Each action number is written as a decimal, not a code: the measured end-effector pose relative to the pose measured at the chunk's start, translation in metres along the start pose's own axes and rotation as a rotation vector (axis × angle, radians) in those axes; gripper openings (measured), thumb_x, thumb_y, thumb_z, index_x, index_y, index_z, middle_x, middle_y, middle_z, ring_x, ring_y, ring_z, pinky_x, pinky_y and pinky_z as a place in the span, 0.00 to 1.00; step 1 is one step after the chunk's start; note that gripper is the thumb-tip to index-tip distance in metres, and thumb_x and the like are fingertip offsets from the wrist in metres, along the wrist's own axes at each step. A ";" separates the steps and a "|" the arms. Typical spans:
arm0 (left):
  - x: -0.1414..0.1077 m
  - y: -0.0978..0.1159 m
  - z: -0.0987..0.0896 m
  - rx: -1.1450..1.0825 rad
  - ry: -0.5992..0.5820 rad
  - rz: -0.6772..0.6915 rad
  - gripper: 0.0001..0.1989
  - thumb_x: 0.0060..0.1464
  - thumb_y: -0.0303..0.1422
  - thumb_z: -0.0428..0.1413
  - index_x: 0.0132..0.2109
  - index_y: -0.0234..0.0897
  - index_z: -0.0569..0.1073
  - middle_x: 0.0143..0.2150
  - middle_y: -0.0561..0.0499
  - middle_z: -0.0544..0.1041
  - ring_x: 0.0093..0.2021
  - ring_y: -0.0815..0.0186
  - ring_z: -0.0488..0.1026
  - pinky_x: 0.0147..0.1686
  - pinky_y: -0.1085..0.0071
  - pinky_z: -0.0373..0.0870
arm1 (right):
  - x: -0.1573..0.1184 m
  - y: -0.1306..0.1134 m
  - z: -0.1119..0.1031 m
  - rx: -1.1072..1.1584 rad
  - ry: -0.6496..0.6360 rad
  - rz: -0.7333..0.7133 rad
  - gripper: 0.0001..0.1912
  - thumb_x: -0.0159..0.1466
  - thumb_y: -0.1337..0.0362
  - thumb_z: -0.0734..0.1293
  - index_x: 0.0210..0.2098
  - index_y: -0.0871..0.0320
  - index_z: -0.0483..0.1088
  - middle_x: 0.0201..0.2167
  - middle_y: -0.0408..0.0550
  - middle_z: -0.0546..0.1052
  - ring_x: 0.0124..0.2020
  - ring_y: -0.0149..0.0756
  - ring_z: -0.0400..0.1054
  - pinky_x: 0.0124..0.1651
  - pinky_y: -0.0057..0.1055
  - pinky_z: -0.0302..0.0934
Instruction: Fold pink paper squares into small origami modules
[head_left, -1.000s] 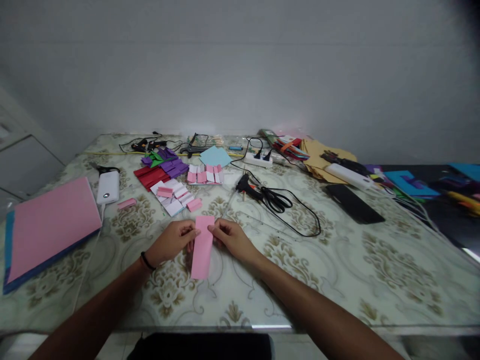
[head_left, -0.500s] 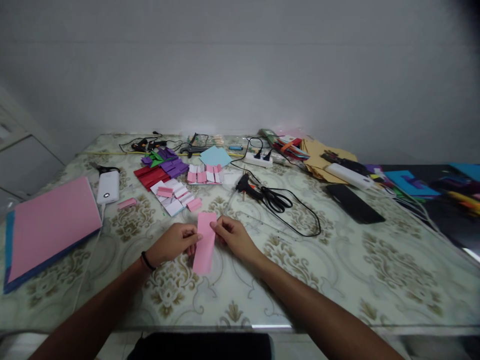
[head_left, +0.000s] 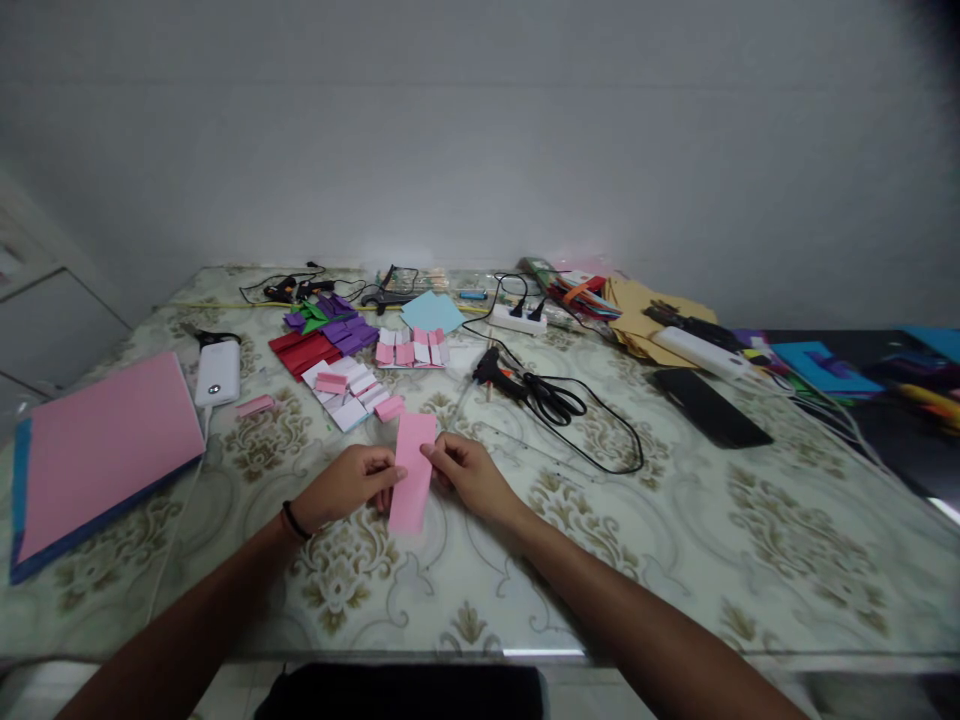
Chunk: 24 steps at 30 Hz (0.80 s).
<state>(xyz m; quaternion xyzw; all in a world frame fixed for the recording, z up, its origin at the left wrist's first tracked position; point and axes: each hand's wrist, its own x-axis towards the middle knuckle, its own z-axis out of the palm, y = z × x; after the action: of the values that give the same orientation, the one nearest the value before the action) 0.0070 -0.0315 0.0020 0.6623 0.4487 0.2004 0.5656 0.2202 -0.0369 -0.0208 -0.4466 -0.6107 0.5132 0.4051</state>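
Observation:
Between my two hands a pink paper strip [head_left: 411, 490] is held up, its long side pointing away from me. My left hand [head_left: 367, 478] pinches the strip's left edge, thumb on top and fingers underneath. On the opposite edge my right hand [head_left: 459, 462] grips it the same way, a little farther up. Just beyond the strip lie folded white and pink paper pieces [head_left: 349, 398], and behind them a second pink and white folded group [head_left: 411, 348]. A small pink folded piece [head_left: 256, 405] rests off to the left.
A black glue gun [head_left: 495, 372] with a coiled cord lies right of centre, near a white power strip [head_left: 519, 320]. To the left are a pink sheet stack [head_left: 112, 450], a white power bank [head_left: 218, 373] and scissors [head_left: 206, 335]. A black phone-like slab [head_left: 709, 407] lies right.
The pink strip has shifted slightly away from me between my fingers, its far end now higher in view. Both hands keep nearly the same place and grip.

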 end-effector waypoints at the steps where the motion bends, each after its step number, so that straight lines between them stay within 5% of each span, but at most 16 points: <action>1: 0.000 0.000 0.000 0.002 -0.003 0.000 0.18 0.59 0.45 0.55 0.30 0.35 0.68 0.22 0.55 0.71 0.23 0.70 0.71 0.26 0.74 0.65 | 0.000 0.000 0.000 0.002 0.004 0.000 0.27 0.66 0.43 0.64 0.22 0.57 0.60 0.18 0.38 0.64 0.20 0.28 0.55 0.26 0.27 0.51; 11: 0.002 0.006 0.000 -0.004 0.070 0.015 0.18 0.58 0.45 0.56 0.29 0.36 0.69 0.23 0.55 0.73 0.23 0.69 0.71 0.26 0.73 0.67 | 0.000 -0.001 0.000 0.032 -0.048 0.022 0.25 0.66 0.43 0.65 0.24 0.57 0.63 0.19 0.38 0.65 0.21 0.28 0.55 0.26 0.27 0.50; 24: 0.002 -0.007 0.000 0.001 -0.147 -0.065 0.19 0.57 0.47 0.58 0.32 0.34 0.71 0.25 0.51 0.77 0.24 0.68 0.74 0.27 0.74 0.68 | 0.000 -0.003 0.000 -0.046 0.042 -0.017 0.26 0.65 0.42 0.65 0.24 0.57 0.62 0.19 0.38 0.64 0.21 0.29 0.55 0.27 0.28 0.51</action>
<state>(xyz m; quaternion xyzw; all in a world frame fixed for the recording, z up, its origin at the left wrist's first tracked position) 0.0054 -0.0306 -0.0050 0.6606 0.4273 0.1326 0.6029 0.2194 -0.0375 -0.0180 -0.4612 -0.6175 0.4863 0.4118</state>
